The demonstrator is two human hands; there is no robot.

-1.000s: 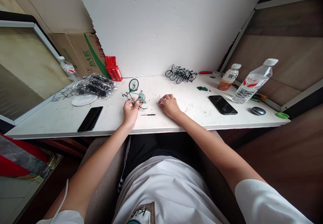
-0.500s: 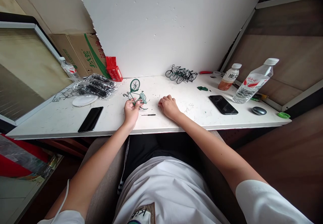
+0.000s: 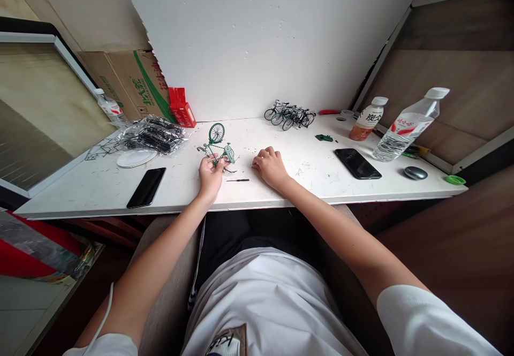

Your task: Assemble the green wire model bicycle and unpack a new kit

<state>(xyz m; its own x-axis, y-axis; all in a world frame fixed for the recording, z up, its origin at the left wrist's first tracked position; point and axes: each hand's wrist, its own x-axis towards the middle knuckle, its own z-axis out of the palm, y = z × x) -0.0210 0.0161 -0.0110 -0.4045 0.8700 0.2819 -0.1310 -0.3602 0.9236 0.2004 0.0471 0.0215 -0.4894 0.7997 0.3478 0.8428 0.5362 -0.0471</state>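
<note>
Here, the slim green model bicycle shows one spoked wheel upright.

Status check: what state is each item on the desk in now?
Left hand: gripping green model bicycle.
Green model bicycle: tilted, one wheel raised.
Right hand: curled, resting on table.
Screwdriver: lying between hands.
Left phone: screen dark.
Right phone: screen dark.
Water bottle: capped.

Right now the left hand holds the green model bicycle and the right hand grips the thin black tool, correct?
No: the head view shows the right hand resting on the desk, the thin black tool lying untouched beside it. The left hand holds the green model bicycle.
</note>
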